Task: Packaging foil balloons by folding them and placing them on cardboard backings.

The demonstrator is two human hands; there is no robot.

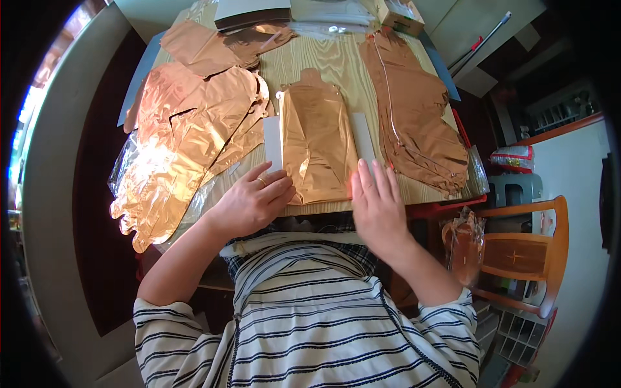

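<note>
A copper-coloured foil balloon [317, 139], flat and folded into a long shape, lies in front of me on the wooden table. Pale card [273, 145] sticks out from under it on both sides. At its lower left edge rests my left hand [255, 194], a ring on one finger, the fingers slightly bent on the foil and the thumb apart. Stretched fingers of my right hand [377, 200] lie flat along the lower right edge. A narrower tab of foil points away at the far end.
Flat foil balloons [194, 110] are piled at the left, some overhanging the edge. More foil [414, 110] lies at the right with a white cord. A card stack [252, 13], clear plastic bags [333, 16] and a small box [401, 16] stand at the back. A wooden chair [517, 252] is at right.
</note>
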